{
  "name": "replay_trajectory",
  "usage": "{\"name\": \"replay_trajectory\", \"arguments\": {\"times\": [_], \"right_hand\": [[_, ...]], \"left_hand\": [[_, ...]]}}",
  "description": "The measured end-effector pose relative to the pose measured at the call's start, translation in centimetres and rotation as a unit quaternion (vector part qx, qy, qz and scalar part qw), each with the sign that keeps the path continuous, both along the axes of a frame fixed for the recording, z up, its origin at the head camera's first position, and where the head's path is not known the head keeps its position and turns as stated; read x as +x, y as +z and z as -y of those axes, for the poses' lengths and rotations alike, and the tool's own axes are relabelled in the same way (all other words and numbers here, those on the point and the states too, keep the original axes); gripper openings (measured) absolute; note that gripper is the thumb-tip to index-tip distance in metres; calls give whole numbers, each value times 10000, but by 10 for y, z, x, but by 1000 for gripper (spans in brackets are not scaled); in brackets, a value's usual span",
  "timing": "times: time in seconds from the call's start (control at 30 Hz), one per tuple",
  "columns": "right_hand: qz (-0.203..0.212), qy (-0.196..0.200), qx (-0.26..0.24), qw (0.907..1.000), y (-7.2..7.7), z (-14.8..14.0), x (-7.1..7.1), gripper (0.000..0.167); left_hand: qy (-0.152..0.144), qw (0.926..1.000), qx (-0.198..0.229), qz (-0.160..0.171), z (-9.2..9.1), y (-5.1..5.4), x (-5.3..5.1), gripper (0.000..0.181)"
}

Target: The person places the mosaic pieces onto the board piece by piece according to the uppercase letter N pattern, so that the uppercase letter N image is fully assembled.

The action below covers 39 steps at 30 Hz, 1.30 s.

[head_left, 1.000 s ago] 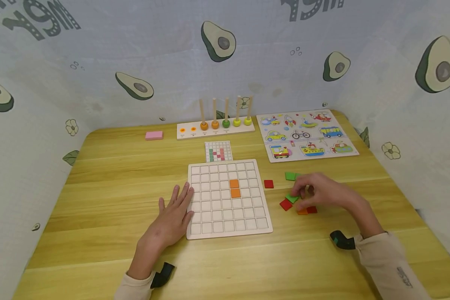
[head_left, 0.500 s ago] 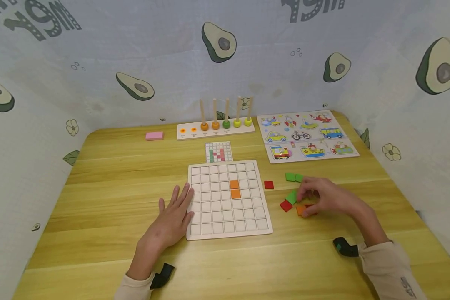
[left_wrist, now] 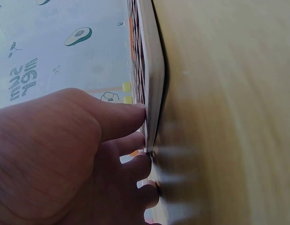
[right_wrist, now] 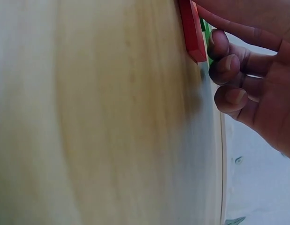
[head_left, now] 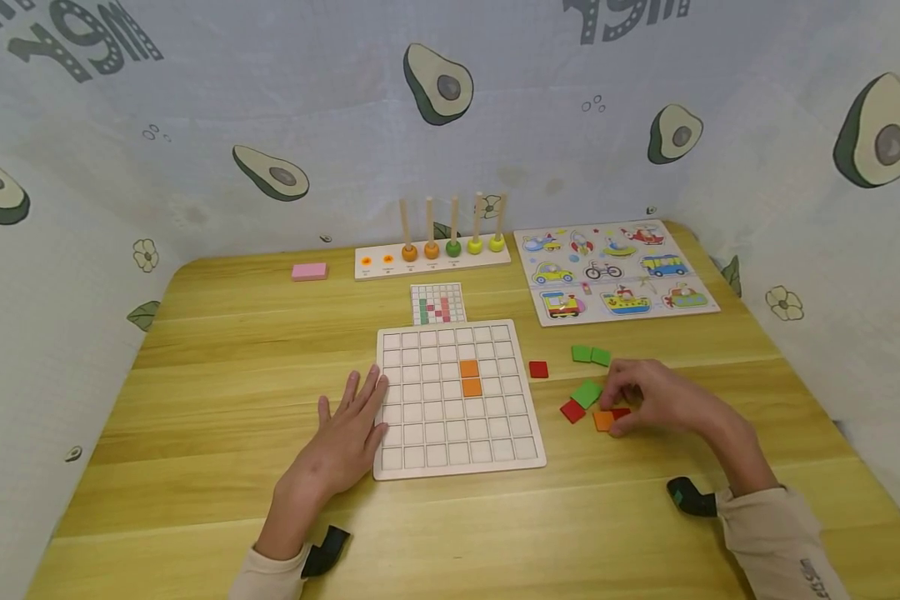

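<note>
My left hand (head_left: 341, 446) lies flat with spread fingers along the left edge of a white wooden grid board (head_left: 427, 433). In the left wrist view its thumb (left_wrist: 119, 119) touches the board's rim. Two orange tiles (head_left: 471, 387) sit in the grid. My right hand (head_left: 663, 400) is low over loose tiles right of the board. Its thumb and forefinger stand around a red tile (head_left: 621, 413) and an orange tile (head_left: 603, 421); whether they pinch one is unclear. The other fingers curl beside the red tile in the right wrist view. Near it lie a green tile (head_left: 587, 394) and another red tile (head_left: 572, 411).
A pattern card (head_left: 437, 304) lies behind the board. Two green tiles (head_left: 591, 355) and a red tile (head_left: 538, 369) lie to the right. Farther back are a peg stacker (head_left: 457, 261), a vehicle puzzle (head_left: 622, 287) and a pink block (head_left: 310, 272).
My right hand has shifted slightly right and toward me, from above the green tile to the orange and red tiles, uncovering the green tiles. My left hand has stayed in place.
</note>
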State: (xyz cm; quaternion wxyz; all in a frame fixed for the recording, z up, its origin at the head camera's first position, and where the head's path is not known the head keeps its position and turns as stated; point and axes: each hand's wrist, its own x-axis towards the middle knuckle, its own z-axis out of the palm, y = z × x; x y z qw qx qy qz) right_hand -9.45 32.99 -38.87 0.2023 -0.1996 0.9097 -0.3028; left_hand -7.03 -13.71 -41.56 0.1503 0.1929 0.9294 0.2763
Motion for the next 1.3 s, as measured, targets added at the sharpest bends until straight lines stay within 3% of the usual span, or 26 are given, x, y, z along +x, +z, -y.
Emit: {"name": "replay_trajectory", "arguments": {"times": [1.0,1.3], "right_hand": [[-64,115,-33,9999,1,4,-1,21],[265,44,-241,9994,6,4,-2,9]], "left_hand": [[24,10000,-83,-19,-1,0,0,66],[4,9999,-93,-64,-1,0,0,65]]}}
